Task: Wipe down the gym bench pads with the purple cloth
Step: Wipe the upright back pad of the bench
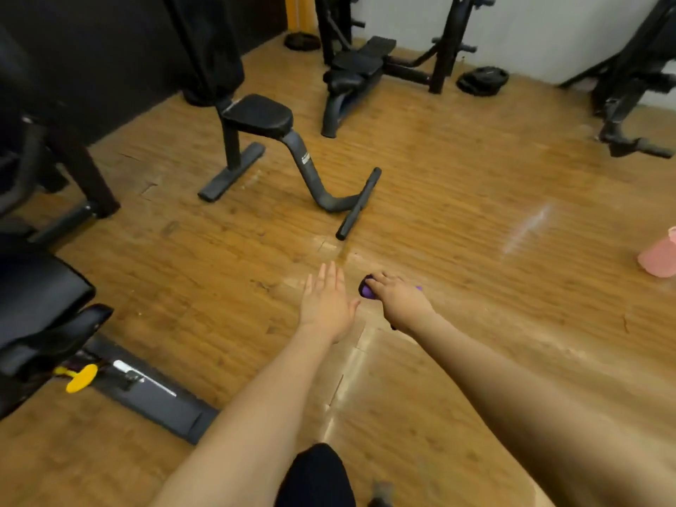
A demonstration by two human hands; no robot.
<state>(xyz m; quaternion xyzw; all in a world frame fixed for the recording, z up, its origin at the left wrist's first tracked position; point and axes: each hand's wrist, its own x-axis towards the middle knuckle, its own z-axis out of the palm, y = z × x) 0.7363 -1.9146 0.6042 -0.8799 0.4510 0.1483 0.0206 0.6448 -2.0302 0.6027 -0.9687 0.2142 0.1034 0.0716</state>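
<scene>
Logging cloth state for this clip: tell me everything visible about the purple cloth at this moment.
The purple cloth is bunched into a small wad, gripped in the right hand, whose fingers curl over its top and hide most of it. A purple bulge shows left of the fingers and a small tip pokes out on the hand's far side. It looks soft; the frame is too blurred for texture. It is held out above the wooden floor, touching no bench pad.

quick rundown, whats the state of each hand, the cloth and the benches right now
left hand: open, fingers straight, holds nothing
right hand: grips the purple cloth
purple cloth: bunched up in the right hand, not on any pad
small bench: upright on the floor, pad bare, untouched
near bench pad: at the left edge, no hand on it
pink bottle: on the floor at the right edge, partly cut off
</scene>
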